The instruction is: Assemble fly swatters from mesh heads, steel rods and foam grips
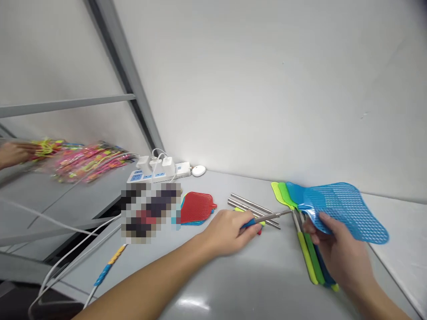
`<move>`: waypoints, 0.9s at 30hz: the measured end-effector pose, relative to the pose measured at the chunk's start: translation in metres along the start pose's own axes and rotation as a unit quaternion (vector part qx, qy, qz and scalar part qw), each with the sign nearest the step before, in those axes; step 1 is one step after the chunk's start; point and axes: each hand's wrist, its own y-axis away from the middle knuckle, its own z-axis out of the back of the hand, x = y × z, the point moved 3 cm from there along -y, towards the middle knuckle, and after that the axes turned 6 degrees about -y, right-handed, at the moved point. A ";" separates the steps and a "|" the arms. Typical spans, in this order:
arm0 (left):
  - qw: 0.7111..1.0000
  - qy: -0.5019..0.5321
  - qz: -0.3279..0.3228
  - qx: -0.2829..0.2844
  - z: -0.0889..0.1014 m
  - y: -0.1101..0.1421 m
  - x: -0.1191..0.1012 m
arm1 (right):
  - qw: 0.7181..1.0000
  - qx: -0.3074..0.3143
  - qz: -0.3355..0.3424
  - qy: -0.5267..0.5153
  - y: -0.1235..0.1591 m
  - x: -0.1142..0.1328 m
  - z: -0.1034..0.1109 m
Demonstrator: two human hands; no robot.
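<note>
Your left hand [228, 232] grasps blue handle [248, 223]; your right hand [347, 253], at four o'clock, pinches blue flyswatter head [347, 206]; crooked pressure may bend metal rod [276, 215].

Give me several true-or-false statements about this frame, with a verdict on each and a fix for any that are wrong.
1. The right grip holds a blue mesh head. True.
2. The left grip holds a yellow handle. False: it holds a blue handle with a metal shaft.
3. A red mesh head lies on top of a blue one. True.
4. Nothing is plugged into the power strip. False: white chargers sit in it.
5. Loose metal rods stand upright against the wall. False: they lie on the table.
</note>
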 end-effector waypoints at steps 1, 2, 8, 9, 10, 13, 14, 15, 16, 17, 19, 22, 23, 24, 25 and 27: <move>1.000 -0.006 -0.013 0.013 0.000 0.000 0.000 | 0.997 -0.002 -0.052 -0.055 0.001 0.002 -0.004; 0.999 -0.010 -0.019 0.023 0.001 0.000 0.000 | 0.989 0.000 -0.101 -0.108 0.002 0.003 -0.007; 0.998 -0.016 -0.005 0.060 0.003 -0.004 0.006 | 0.933 0.007 -0.234 -0.274 0.010 -0.006 -0.013; 0.998 -0.021 -0.005 0.065 0.003 -0.004 0.006 | 0.927 0.007 -0.238 -0.291 0.011 -0.009 -0.013; 0.997 -0.026 -0.007 0.069 0.002 -0.004 0.007 | 0.922 0.005 -0.241 -0.304 0.012 -0.012 -0.014; 0.996 -0.034 -0.018 0.083 -0.001 -0.004 0.007 | 0.913 -0.002 -0.251 -0.321 0.016 -0.021 -0.017; 0.996 -0.034 -0.019 0.085 -0.002 -0.004 0.007 | 0.912 -0.004 -0.254 -0.321 0.017 -0.023 -0.018; 0.996 -0.034 -0.019 0.085 -0.003 -0.004 0.008 | 0.912 -0.004 -0.257 -0.319 0.018 -0.024 -0.018; 0.996 -0.035 -0.017 0.083 -0.003 -0.004 0.008 | 0.912 -0.007 -0.258 -0.318 0.019 -0.025 -0.018; 0.996 -0.035 -0.013 0.080 -0.003 -0.004 0.008 | 0.913 -0.011 -0.258 -0.316 0.019 -0.026 -0.017; 0.997 -0.032 -0.009 0.071 -0.002 -0.005 0.009 | 0.915 -0.021 -0.261 -0.306 0.018 -0.025 -0.015; 0.997 -0.028 -0.012 0.065 0.000 -0.005 0.010 | 0.919 -0.025 -0.258 -0.296 0.016 -0.022 -0.012; 0.997 -0.028 -0.016 0.063 0.000 -0.004 0.009 | 0.919 -0.020 -0.253 -0.300 0.016 -0.022 -0.013; 0.997 -0.030 -0.020 0.061 0.000 -0.004 0.009 | 0.919 -0.014 -0.247 -0.307 0.015 -0.021 -0.013; 0.997 -0.033 -0.023 0.058 0.000 -0.004 0.009 | 0.918 -0.009 -0.243 -0.313 0.015 -0.021 -0.014; 0.997 -0.037 -0.027 0.054 0.000 -0.004 0.009 | 0.917 -0.003 -0.244 -0.316 0.016 -0.023 -0.015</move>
